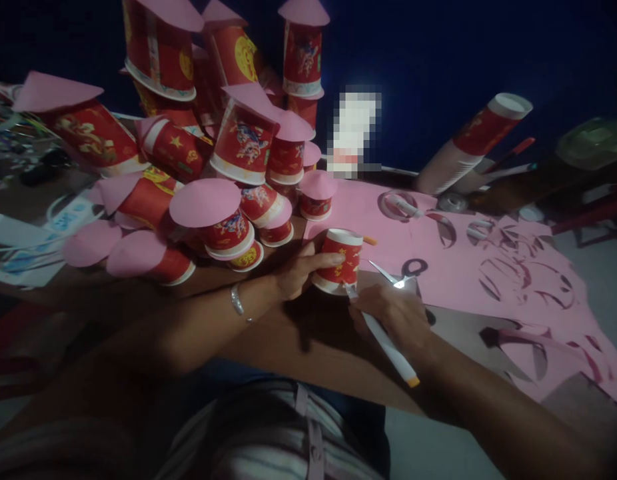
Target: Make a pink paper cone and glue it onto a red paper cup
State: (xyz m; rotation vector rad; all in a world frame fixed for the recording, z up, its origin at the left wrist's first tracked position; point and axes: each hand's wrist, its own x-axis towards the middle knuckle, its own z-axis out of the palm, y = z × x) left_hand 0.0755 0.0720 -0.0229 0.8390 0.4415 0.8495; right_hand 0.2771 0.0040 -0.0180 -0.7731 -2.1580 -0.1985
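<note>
A red paper cup (342,265) with gold print and white bands at both ends is held in my left hand (304,270), thumb across its side. My right hand (393,313) grips a white-handled craft knife (388,348) with an orange end. The knife's tip is at the cup's lower edge; whether it has gone through the wall I cannot tell. Open scissors (388,275) lie just beyond my right hand, partly covered by it. Close to my left hand stands a small cup with a pink cone top (317,195).
Stacked red cups with pink cone tops (246,137) crowd the left and back. Pink paper (458,267) with cut-out holes covers the right side of the brown table (288,353). A leaning stack of cups (468,143) stands at back right. A white power strip (18,230) lies far left.
</note>
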